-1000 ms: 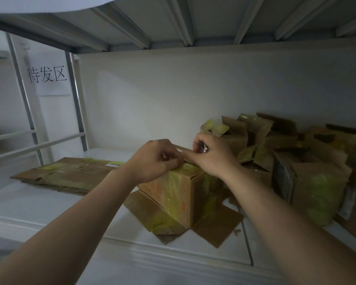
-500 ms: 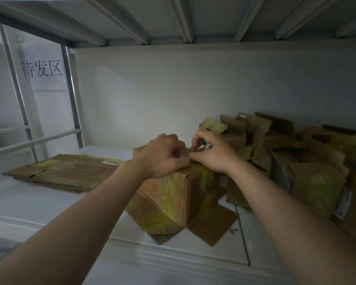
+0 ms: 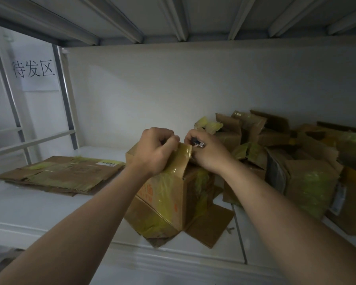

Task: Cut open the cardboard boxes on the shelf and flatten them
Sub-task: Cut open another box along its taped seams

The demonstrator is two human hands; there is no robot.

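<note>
Head view: box (image 3: 169, 194) stands on the shelf (image 3: 49, 212). Left hand (image 3: 154, 153), fingers curled, grips its taped top flap (image 3: 180, 159); right hand (image 3: 208, 153) curls round a small cutter (image 3: 197, 143) just beside. Risk: a blade slip on the tape nicks the left fingers.

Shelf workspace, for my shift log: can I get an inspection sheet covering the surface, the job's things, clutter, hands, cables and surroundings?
Surface: white shelf, dimly lit.
Job's things: upright box, bottom flaps splayed on the shelf, taped top flap lifted; flattened cardboard stacked to its left; pile of unflattened boxes to its right.
Clutter: small scrap by a splayed flap.
Hands: left hand grips the top flap; right hand has its fingers curled round a small cutter at the box top.
Cables: nothing seen.
Surroundings: white back wall, metal upright, paper sign at left, ribbed shelf underside above.
</note>
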